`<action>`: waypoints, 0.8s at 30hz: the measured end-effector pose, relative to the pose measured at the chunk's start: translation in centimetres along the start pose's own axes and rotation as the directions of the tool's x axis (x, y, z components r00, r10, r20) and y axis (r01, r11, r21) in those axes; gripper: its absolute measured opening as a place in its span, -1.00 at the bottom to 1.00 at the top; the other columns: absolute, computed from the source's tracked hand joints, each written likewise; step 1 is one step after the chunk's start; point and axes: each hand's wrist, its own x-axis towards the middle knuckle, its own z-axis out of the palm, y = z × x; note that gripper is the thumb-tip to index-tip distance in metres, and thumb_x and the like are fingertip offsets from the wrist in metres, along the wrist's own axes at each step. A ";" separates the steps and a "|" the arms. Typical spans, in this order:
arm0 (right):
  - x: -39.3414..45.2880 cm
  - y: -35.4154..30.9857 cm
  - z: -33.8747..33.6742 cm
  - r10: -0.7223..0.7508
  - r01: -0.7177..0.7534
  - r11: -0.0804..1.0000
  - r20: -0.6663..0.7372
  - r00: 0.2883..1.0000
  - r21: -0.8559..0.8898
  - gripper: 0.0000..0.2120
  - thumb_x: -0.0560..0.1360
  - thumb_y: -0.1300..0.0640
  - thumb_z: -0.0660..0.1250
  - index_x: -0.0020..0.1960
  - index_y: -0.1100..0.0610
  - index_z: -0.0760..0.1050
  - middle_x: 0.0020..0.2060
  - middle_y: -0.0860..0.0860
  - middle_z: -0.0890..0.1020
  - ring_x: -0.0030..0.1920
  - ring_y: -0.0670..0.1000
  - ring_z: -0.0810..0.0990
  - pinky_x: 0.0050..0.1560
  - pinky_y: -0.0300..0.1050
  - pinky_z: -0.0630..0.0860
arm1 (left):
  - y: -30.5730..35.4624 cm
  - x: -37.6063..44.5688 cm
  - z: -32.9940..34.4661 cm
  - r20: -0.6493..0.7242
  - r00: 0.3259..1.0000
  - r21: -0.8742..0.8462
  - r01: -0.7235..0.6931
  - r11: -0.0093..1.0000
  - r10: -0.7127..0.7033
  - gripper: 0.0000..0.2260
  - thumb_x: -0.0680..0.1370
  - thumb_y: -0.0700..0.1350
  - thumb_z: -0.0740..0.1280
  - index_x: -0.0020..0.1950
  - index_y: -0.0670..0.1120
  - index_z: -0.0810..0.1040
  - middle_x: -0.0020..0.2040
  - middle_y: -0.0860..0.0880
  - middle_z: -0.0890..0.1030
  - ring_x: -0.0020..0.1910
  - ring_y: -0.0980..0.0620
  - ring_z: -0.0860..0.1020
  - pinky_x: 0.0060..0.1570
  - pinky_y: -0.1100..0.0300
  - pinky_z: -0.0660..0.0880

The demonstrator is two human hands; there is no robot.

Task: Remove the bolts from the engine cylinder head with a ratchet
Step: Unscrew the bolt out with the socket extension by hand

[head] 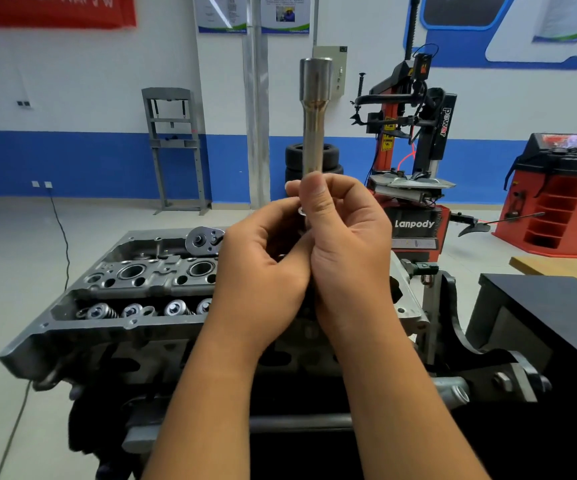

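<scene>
I hold a long chrome socket (pixel 314 116) upright in front of me, above the grey engine cylinder head (pixel 72 306). My right hand (pixel 345 244) pinches the socket's lower part between thumb and fingers. My left hand (pixel 262 271) curls its fingers at the socket's bottom end, round a small silvery ringed part (pixel 302 212) that looks like a bolt; most of it is hidden. The ratchet's round head (pixel 205 240) lies on the far side of the cylinder head, its handle hidden behind my left hand. Valve springs (pixel 141 310) line the near side.
The cylinder head sits on a black engine stand (pixel 481 362). A black cabinet (pixel 557 323) stands close on the right. Behind are a tyre changer (pixel 415 174), stacked tyres (pixel 295 161), a red wheel balancer (pixel 564 202) and a grey press frame (pixel 176 147). A cable (pixel 62 237) crosses the floor at left.
</scene>
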 end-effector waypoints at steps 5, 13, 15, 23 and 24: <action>0.1 0.1 0.0 0.009 -0.009 1.000 -0.006 1.000 -0.011 -0.74 0.56 -0.06 0.41 -0.07 0.13 0.66 -0.15 0.05 0.71 -0.09 0.00 0.69 0.06 0.09 0.68 | 0.3 0.1 -0.1 -0.013 0.999 -0.072 0.035 0.997 -0.036 -0.82 0.66 -0.24 0.35 0.19 -0.06 0.68 0.04 0.02 0.76 0.09 0.05 0.72 0.09 0.13 0.66; 0.1 0.2 -0.1 -0.002 0.002 1.000 0.005 1.000 -0.007 -0.77 0.47 0.03 0.51 -0.03 0.18 0.61 -0.17 0.07 0.72 -0.15 0.05 0.71 -0.06 0.06 0.70 | 0.0 0.2 -0.3 0.006 0.999 -0.073 0.048 0.996 -0.048 -0.82 0.63 -0.28 0.39 0.22 -0.14 0.65 0.06 -0.05 0.75 0.11 0.00 0.72 0.15 0.03 0.66; 0.1 0.3 -0.1 -0.015 0.015 0.999 0.007 1.000 -0.030 -0.75 0.51 0.00 0.47 -0.03 0.20 0.63 -0.18 0.04 0.71 -0.14 0.01 0.70 -0.07 -0.02 0.68 | 0.1 0.1 -0.4 0.071 0.995 -0.135 0.076 0.988 -0.067 -0.78 0.68 -0.26 0.31 0.30 -0.16 0.63 0.13 -0.06 0.74 0.19 -0.03 0.70 0.22 0.03 0.63; 0.0 0.3 0.1 0.021 -0.022 1.000 0.009 1.000 0.008 -0.81 0.48 0.05 0.52 -0.02 0.15 0.63 -0.11 0.16 0.73 -0.11 0.11 0.72 0.01 0.19 0.71 | -0.2 0.2 0.0 -0.118 0.990 -0.082 0.073 0.994 -0.082 -0.83 0.53 -0.27 0.50 0.10 -0.12 0.66 -0.05 -0.05 0.76 -0.03 0.01 0.74 -0.01 0.07 0.70; 0.0 0.3 0.0 0.019 -0.019 1.000 0.008 1.000 0.004 -0.78 0.48 0.09 0.53 0.01 0.20 0.61 -0.11 0.20 0.72 -0.11 0.16 0.72 0.02 0.26 0.70 | -0.3 0.2 -0.1 -0.113 0.991 -0.070 0.069 0.995 -0.076 -0.83 0.54 -0.28 0.50 0.11 -0.13 0.66 -0.04 -0.05 0.76 -0.02 0.00 0.74 0.01 0.05 0.70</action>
